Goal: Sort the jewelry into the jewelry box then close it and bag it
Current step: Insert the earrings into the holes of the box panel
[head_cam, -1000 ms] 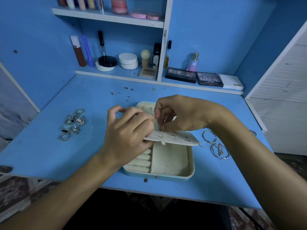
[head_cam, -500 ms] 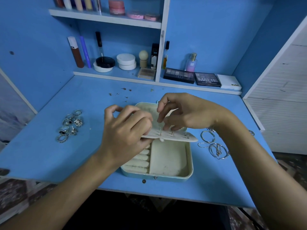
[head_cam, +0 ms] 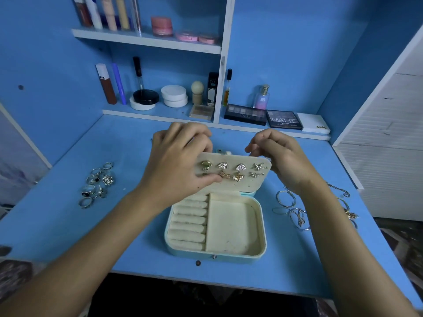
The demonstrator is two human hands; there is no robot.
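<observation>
Two bare forearms enter from the lower corners of the view. No sleeve, cuff or glove covers either arm as far as the view reaches.

Left hand (head_cam: 176,165): bare. No ring, band or watch shows on the fingers or wrist. Knuckles and back of the hand are uncovered.

Right hand (head_cam: 282,156): bare. Fingers and wrist carry no ring, bracelet or watch that can be made out.

Nails: short where visible; any polish cannot be told. No clothing appears anywhere in the view.
</observation>
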